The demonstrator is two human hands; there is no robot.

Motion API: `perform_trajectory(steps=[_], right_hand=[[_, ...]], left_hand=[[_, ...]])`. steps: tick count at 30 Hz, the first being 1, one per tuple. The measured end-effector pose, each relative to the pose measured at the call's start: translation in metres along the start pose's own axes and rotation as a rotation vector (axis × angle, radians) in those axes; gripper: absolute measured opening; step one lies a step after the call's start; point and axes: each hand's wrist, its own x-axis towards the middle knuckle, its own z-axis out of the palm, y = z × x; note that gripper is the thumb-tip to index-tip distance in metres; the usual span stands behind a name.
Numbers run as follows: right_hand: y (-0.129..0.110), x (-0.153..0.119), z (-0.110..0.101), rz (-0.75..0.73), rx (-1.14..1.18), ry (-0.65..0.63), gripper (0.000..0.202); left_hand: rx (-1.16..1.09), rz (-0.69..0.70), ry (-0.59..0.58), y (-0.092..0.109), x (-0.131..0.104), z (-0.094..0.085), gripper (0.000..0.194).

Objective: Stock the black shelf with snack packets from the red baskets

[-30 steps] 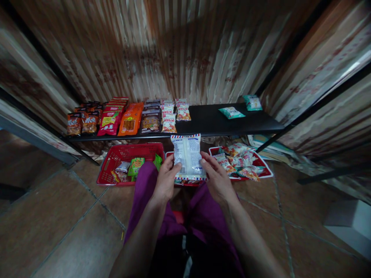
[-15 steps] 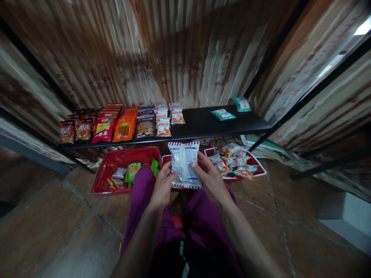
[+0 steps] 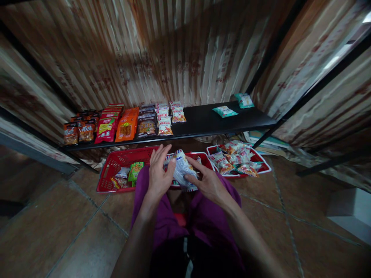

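A white snack bag (image 3: 183,170) with red and blue striped edges is tilted between my hands, above the middle red basket (image 3: 207,164). My right hand (image 3: 207,181) grips its right side between thumb and fingers. On the other side my left hand (image 3: 161,170) has its fingers stretched out and apart, the thumb close to the bag's left edge. Similar white and red bags (image 3: 164,125) lie in rows on the black shelf (image 3: 199,121).
Orange bags (image 3: 127,125), red bags (image 3: 106,127) and brown bags (image 3: 71,134) line the shelf's left; a teal bag (image 3: 225,112) lies further right. Below stand a left red basket (image 3: 108,170) and a right basket (image 3: 266,168) of snack bags. A white box (image 3: 352,210) sits far right.
My left hand has let go of the bag and opened beside it. The bag has turned from upright and flat to tilted, in my right hand. The view has shifted slightly.
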Motion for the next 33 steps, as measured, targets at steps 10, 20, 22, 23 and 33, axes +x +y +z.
perform_trajectory(steps=[10, 20, 22, 23, 33], right_hand=[[0.005, -0.003, -0.011, 0.035, -0.036, 0.069, 0.05], [-0.002, -0.004, -0.013, 0.179, 0.314, 0.248, 0.032], [-0.001, -0.004, -0.013, 0.188, 0.326, 0.277, 0.034], [0.0, -0.004, -0.013, 0.192, 0.329, 0.284, 0.034], [-0.001, -0.005, -0.015, 0.265, 0.358, 0.334, 0.038]], left_hand=[[-0.198, -0.282, 0.006, -0.017, 0.017, 0.007, 0.016], [-0.293, -0.359, 0.14, -0.023, 0.024, 0.006, 0.027], [-0.313, -0.38, 0.156, -0.024, 0.022, 0.008, 0.028], [-0.325, -0.388, 0.164, -0.024, 0.022, 0.008, 0.028], [-0.385, -0.441, 0.195, -0.022, 0.018, 0.012, 0.031]])
